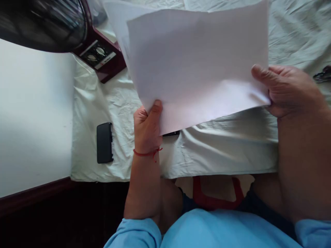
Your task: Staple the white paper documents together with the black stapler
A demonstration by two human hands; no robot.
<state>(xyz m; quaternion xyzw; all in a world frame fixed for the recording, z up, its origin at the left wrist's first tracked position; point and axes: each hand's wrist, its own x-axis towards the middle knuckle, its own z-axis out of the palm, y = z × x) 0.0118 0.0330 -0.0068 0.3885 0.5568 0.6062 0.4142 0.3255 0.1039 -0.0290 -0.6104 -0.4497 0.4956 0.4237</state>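
Note:
Several large white sheets of paper [199,62] are held up above the cloth-covered surface, fanned slightly at the left. My left hand [147,127], a red string round its wrist, is closed on their lower left corner with the thumb on top. On the right edge, my right hand [294,89] pinches the paper, thumb in front and fingers behind. The front sheet looks blank and bows a little between the hands. Just below its lower edge, part of a dark object [172,133] shows; the paper hides the rest.
A dark red fan [111,69] with control knobs stands at the upper left. A black case [104,143] lies left of my left hand on the pale cloth [222,148]. At the far right is a small black object [323,74]. A white wall [36,113] borders the left side.

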